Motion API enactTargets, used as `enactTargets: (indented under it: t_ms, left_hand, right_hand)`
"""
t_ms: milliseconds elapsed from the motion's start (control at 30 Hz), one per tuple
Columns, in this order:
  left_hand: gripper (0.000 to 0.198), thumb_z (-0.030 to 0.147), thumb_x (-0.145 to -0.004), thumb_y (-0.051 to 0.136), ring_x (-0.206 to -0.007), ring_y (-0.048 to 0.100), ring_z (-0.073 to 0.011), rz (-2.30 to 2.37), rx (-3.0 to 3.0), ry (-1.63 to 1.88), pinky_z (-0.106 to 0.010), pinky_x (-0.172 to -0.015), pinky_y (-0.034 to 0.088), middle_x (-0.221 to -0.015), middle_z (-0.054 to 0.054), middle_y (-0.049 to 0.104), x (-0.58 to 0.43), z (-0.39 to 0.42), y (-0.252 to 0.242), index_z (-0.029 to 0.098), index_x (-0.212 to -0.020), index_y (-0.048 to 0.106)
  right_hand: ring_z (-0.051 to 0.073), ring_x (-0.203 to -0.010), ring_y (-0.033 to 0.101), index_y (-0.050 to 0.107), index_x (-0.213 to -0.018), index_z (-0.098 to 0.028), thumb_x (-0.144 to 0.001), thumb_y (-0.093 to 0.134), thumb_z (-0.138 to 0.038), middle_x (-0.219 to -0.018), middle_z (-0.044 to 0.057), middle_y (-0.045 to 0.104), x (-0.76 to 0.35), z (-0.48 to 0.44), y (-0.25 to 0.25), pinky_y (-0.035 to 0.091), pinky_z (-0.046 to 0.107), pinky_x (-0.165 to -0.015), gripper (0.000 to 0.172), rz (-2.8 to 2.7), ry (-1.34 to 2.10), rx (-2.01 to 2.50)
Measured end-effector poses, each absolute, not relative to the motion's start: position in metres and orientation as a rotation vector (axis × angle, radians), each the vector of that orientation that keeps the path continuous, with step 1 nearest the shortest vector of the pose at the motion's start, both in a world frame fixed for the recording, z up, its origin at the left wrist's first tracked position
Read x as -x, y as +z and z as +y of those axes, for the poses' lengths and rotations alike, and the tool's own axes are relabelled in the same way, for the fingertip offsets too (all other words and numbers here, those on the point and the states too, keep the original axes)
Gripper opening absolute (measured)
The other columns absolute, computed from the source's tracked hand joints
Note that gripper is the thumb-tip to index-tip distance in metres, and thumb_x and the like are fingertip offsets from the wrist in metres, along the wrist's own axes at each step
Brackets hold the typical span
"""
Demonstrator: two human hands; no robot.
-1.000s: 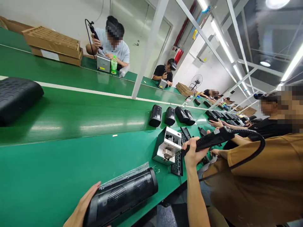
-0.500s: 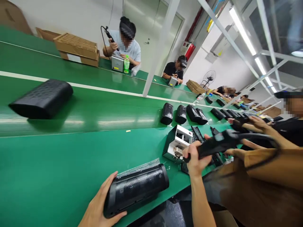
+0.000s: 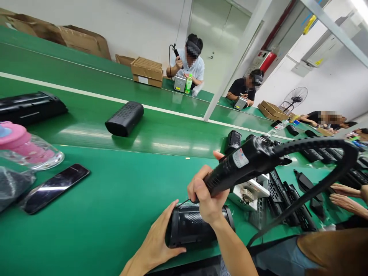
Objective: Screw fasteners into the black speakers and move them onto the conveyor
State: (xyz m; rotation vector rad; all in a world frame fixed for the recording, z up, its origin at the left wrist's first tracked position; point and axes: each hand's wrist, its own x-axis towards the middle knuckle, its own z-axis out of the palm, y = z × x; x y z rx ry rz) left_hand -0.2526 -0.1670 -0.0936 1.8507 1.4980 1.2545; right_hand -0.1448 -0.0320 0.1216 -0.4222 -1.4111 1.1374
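Observation:
Lying on the green table [image 3: 115, 199] is a black cylindrical speaker-like housing [image 3: 189, 227] with a perforated grille. My left hand [image 3: 161, 234] grips its left end, thumb below and fingers on top. A black corded power screwdriver [image 3: 230, 172] is tilted in my right hand [image 3: 208, 191], its thin bit reaching the housing's upper left edge near my left fingertips. My right hand and forearm cover part of the housing. Behind the screwdriver stands a white and black screw dispenser box [image 3: 250, 193], partly hidden.
A phone [image 3: 56, 188], a pink-lidded bottle [image 3: 31, 149] and a plastic bag [image 3: 14, 184] lie left. Black housings [image 3: 125, 119] rest on the green belt [image 3: 86, 126]. Black perforated parts [image 3: 287, 203] and a co-worker's hands [image 3: 349, 199] are right. Other people sit across.
My right hand has brought the screwdriver left from the dispenser box to the housing's upper edge. The view has swung left, bringing the phone and bottle into sight.

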Motion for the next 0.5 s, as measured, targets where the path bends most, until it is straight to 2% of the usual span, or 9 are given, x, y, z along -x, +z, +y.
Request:
enactTargets:
  t_ms: [300, 500]
  left_hand:
    - [0.143, 0.051, -0.075, 0.106, -0.152, 0.06, -0.0438, 1.477, -1.834, 1.241, -0.06, -0.122, 0.057, -0.175, -0.02, 0.049, 0.251, -0.167, -0.092, 0.033, -0.181, 0.012]
    - [0.141, 0.051, -0.077, 0.105, -0.151, 0.059, -0.0496, 1.458, -1.778, 1.255, -0.068, -0.12, 0.058, -0.174, -0.021, 0.049, 0.247, -0.17, -0.101, 0.035, -0.181, 0.012]
  right_hand:
    - [0.009, -0.041, 0.047, 0.043, -0.15, -0.036, -0.107, 0.075, -0.038, -0.074, -0.013, 0.057, 0.145, -0.033, 0.12, 0.046, 0.025, -0.043, 0.053, -1.394, 1.189, 0.401]
    - [0.013, -0.045, 0.05, 0.045, -0.144, -0.03, -0.11, 0.067, -0.049, -0.074, -0.009, 0.057, 0.148, -0.045, 0.081, 0.049, 0.03, -0.047, 0.044, -1.592, 1.077, 0.586]
